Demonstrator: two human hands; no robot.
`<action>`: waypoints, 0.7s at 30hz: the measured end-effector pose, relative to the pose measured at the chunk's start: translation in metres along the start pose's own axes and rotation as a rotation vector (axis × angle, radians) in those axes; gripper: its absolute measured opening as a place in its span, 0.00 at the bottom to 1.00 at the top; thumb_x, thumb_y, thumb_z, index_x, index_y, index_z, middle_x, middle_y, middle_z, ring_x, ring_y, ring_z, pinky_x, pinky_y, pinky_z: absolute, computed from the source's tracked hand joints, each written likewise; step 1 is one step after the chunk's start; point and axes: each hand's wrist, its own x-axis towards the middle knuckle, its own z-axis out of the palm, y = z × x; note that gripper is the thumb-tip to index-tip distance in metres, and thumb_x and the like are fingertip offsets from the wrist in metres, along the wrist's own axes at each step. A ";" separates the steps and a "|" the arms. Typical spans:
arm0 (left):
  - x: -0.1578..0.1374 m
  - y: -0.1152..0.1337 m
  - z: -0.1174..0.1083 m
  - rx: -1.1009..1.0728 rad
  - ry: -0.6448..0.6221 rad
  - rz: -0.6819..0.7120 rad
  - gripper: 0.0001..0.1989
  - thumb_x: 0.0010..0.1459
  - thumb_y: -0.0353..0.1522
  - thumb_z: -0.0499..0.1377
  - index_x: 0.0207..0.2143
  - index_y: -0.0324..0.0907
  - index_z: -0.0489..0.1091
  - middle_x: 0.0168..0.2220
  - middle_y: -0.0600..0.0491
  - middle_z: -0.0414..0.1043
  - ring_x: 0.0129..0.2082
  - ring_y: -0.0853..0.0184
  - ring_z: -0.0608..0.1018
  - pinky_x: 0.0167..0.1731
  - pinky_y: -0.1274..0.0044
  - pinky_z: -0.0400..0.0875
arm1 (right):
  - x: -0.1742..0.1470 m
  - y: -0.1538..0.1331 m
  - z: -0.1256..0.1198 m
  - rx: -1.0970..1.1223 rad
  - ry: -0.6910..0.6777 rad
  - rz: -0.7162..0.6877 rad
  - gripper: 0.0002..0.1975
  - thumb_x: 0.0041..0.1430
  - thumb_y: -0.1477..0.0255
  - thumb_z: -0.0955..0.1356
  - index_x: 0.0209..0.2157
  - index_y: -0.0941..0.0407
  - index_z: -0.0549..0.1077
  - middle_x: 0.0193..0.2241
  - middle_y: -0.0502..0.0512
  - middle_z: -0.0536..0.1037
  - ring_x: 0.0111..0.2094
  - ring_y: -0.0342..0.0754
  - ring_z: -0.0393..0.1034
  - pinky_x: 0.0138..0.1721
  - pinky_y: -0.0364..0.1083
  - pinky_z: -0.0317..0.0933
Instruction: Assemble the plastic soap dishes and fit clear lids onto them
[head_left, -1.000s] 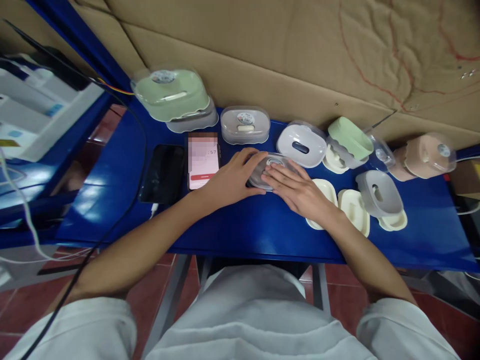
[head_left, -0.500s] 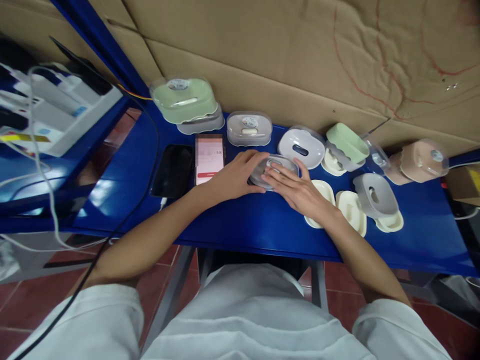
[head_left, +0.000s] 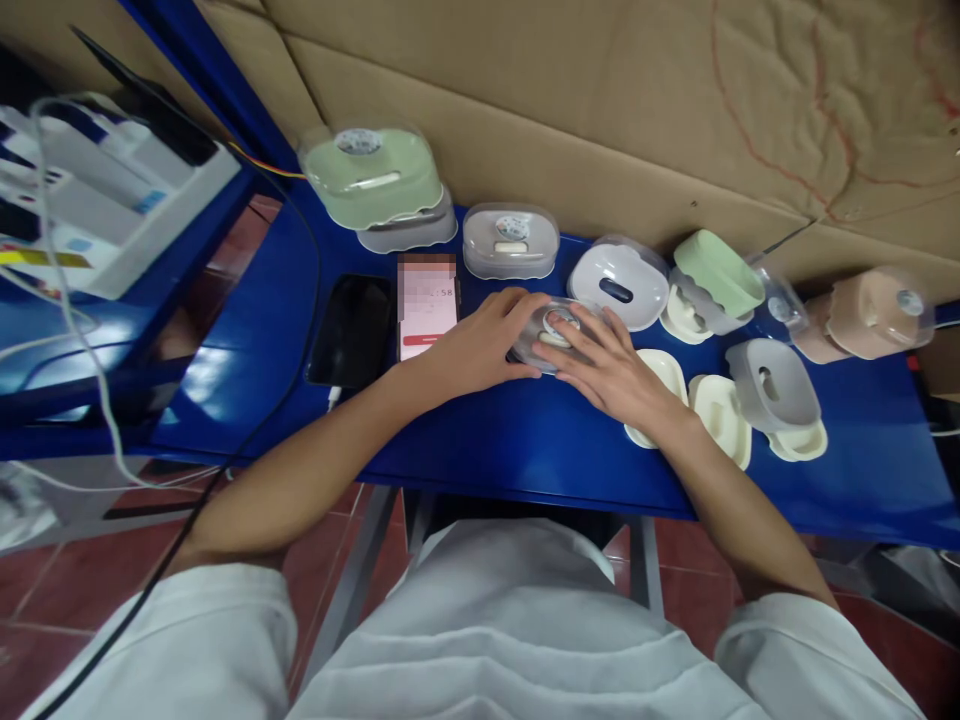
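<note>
A grey oval soap box with a clear lid (head_left: 541, 352) is between my hands near the middle of the table. My left hand (head_left: 501, 338) grips its left end, thumb on the near side and fingers on the far side. Across the lid and its right end lies my right hand (head_left: 611, 365), fingers a little apart and pressing on it. The fingers partly cover a round label on the lid. Just beyond stand a lidded grey soap box (head_left: 487, 245) and a white one (head_left: 637, 270) with a dark slot.
Cream inner trays (head_left: 716, 405) and a grey box base (head_left: 795, 400) lie right of my right forearm. Green boxes (head_left: 405, 160) and pink-brown boxes (head_left: 874, 320) stand along the cardboard (head_left: 525, 110). Two phones, one black (head_left: 351, 330), lie left. A black cable (head_left: 318, 250) crosses the table's left side.
The view has shifted slightly. My right hand's fingers have moved on the lid, and more of the round label shows between them. My left hand keeps its grip.
</note>
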 end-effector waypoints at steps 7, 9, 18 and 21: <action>0.000 -0.005 0.001 -0.002 0.007 0.011 0.46 0.60 0.41 0.74 0.73 0.46 0.56 0.70 0.38 0.62 0.70 0.43 0.67 0.69 0.51 0.64 | 0.000 0.006 0.008 0.101 0.047 0.053 0.30 0.77 0.67 0.65 0.76 0.45 0.59 0.77 0.60 0.59 0.79 0.62 0.45 0.76 0.71 0.47; 0.000 -0.006 0.000 0.004 0.011 0.011 0.47 0.59 0.42 0.74 0.73 0.46 0.56 0.70 0.38 0.62 0.70 0.42 0.67 0.69 0.50 0.64 | -0.001 0.006 0.010 0.094 0.045 0.055 0.31 0.77 0.67 0.65 0.76 0.44 0.58 0.77 0.60 0.58 0.79 0.62 0.44 0.75 0.72 0.47; -0.001 -0.005 -0.001 -0.029 -0.019 0.000 0.47 0.59 0.43 0.74 0.74 0.47 0.57 0.69 0.39 0.62 0.70 0.43 0.67 0.69 0.51 0.64 | 0.001 -0.003 -0.002 0.041 0.012 0.036 0.25 0.77 0.66 0.63 0.72 0.45 0.67 0.75 0.58 0.64 0.77 0.65 0.51 0.74 0.71 0.49; -0.001 -0.005 0.000 -0.042 -0.024 0.000 0.46 0.60 0.43 0.73 0.74 0.48 0.56 0.69 0.40 0.62 0.69 0.43 0.67 0.69 0.50 0.64 | 0.002 -0.004 0.000 0.040 0.019 0.045 0.24 0.78 0.66 0.62 0.71 0.46 0.69 0.74 0.57 0.64 0.77 0.65 0.51 0.74 0.72 0.47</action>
